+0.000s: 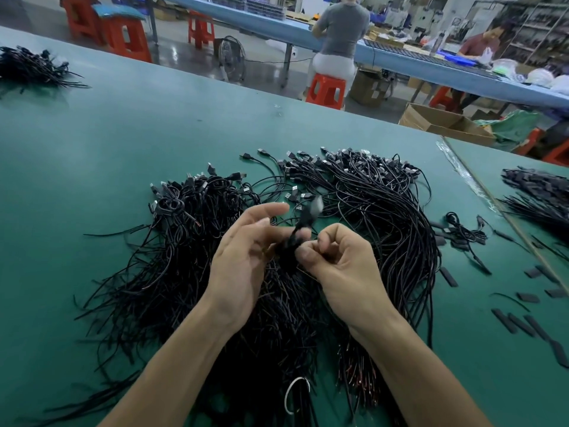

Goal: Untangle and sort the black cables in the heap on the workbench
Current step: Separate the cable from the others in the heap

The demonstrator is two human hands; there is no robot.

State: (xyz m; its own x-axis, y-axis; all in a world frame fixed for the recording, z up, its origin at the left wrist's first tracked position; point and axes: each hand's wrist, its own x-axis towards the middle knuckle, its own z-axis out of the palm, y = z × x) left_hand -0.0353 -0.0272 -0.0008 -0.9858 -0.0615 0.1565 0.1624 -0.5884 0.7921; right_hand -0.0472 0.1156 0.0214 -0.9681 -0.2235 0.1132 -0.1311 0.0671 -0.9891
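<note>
While pinched in the clenched right grip [335, 260], left grip [246, 257] released alongside, treat the black cable [303, 221] as light, limp and snag-prone, holding near its stiff plug [317, 205], above the heap [184, 257] spread on the table [123, 134] beneath both.

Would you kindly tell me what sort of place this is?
Probably a small factory or assembly workshop: a heap of black cables lies on a long green workbench, and a worker sits on a red stool at a blue bench behind.
</note>
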